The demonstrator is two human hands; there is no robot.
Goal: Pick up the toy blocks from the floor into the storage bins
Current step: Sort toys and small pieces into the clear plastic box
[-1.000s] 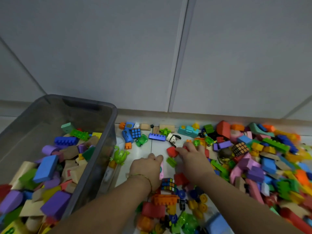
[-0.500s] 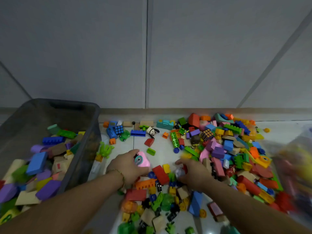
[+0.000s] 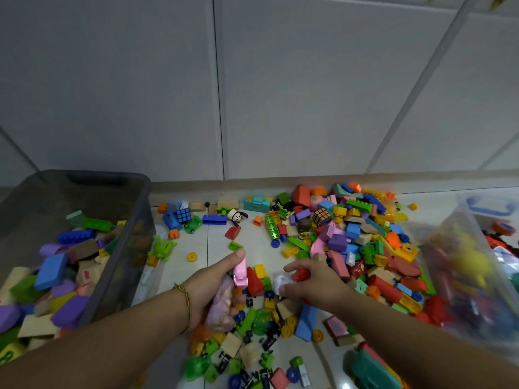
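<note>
Closest to the person, small green, tan and black toy blocks (image 3: 233,343) litter the floor (image 3: 252,245), too many to count. Just beyond, the left grip (image 3: 210,284) is curled round one pink toy (image 3: 240,272). The toy's long axis runs away from the person toward the wall (image 3: 280,94), with the forefinger stretched along it. A blurred pale pink thing sits in the same palm. The right grip (image 3: 314,282) pinches one red piece (image 3: 302,274), with something white (image 3: 280,284) against its thumb, too blurred to name. Two storage bins flank the hands. A grey bin (image 3: 140,220) on the left is heaped with blocks, and a clear bin (image 3: 449,248) on the right, blurred, holds toys. Farther off lie one green frog (image 3: 163,248), one yellow wheel (image 3: 192,256) and two puzzle cubes, a blue cube (image 3: 184,214) and a multicoloured cube (image 3: 321,216).
</note>
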